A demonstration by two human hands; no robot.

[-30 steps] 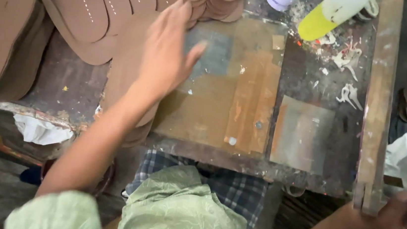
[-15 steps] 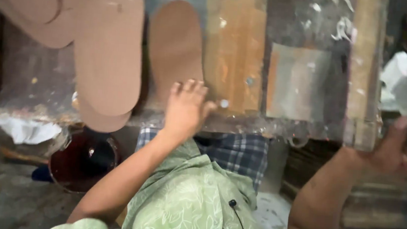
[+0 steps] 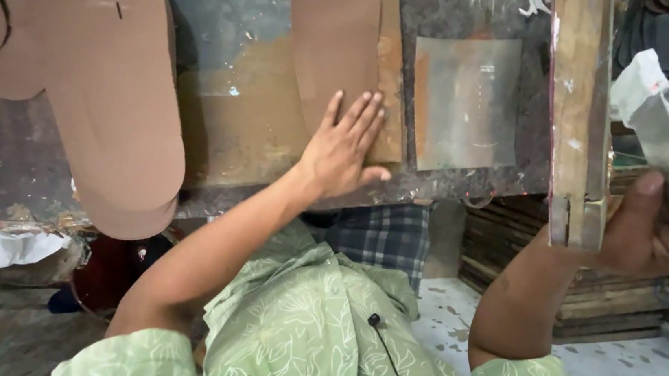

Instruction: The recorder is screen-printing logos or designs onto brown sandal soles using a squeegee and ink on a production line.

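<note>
My left hand point(image 3: 344, 150) lies flat with fingers spread on the near end of a brown sole-shaped cutout point(image 3: 333, 45) resting on the worn workbench point(image 3: 219, 111). My right hand point(image 3: 658, 219) is off the bench's right side, closed around a grey metal tool point(image 3: 666, 142) with a white rag wrapped at its top. A stack of brown sole cutouts point(image 3: 105, 109) overhangs the bench's front edge at the left.
A square metal plate point(image 3: 465, 102) lies on the bench right of the sole. A wooden rail point(image 3: 579, 113) runs along the bench's right edge. Stacked wooden boards point(image 3: 586, 294) sit on the floor below. A dark round container point(image 3: 110, 273) and white cloth point(image 3: 6, 246) are under the bench's left side.
The view has tilted down and closer. My left hand slid the single sole toward the front edge and now presses flat on it. My right hand keeps hold of the tool.
</note>
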